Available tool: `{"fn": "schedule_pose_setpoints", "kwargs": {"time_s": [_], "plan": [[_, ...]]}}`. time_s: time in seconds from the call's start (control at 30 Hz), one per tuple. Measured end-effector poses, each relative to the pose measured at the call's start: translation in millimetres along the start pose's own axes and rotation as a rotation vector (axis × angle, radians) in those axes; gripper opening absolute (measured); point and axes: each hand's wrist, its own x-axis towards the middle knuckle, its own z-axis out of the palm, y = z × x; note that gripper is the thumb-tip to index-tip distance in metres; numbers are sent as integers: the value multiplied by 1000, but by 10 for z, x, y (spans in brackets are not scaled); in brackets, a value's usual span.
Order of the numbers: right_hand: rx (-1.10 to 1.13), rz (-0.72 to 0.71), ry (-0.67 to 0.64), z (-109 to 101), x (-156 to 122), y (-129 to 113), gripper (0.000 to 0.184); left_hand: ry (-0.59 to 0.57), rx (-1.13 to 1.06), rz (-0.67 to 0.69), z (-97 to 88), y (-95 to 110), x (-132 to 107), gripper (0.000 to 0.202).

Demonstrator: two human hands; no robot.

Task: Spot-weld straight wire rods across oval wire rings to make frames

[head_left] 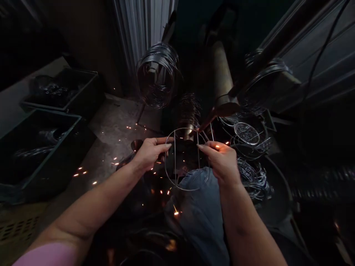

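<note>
A round metal wire frame [175, 162] with straight crossbars stands nearly upright between my hands, above a denim-covered leg. My left hand [149, 153] pinches its left rim between thumb and fingers. At the frame's right side, my right hand [222, 160] is closed in a pinch on the wire; a short straight wire [212, 131] sticks up past its fingers. The frame's top touches or lies very near the lower metal electrode [189, 132] and the copper-coloured arm [206, 122] of a machine. Orange sparks [176, 213] fly around both hands.
Wire coils [158, 55] hang behind the frame, and finished-looking wire rings [246, 133] lie piled at the right. A thick metal cylinder [223, 74] hangs above. Dark bins [66, 136] with metal parts stand at the left, beside a yellow crate [19, 229].
</note>
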Motion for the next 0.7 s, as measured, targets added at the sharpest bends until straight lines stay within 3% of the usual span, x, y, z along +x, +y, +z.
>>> {"fn": "schedule_pose_setpoints", "kwargs": {"time_s": [0.2, 0.4, 0.7], "plan": [[99, 105, 29, 70, -66, 108, 25, 35, 56, 21, -100, -95, 115, 34], [272, 130, 63, 18, -97, 35, 28, -22, 17, 49, -24, 29, -10, 31], [315, 173, 40, -1, 6, -21, 31, -62, -49, 53, 17, 83, -9, 31]]}}
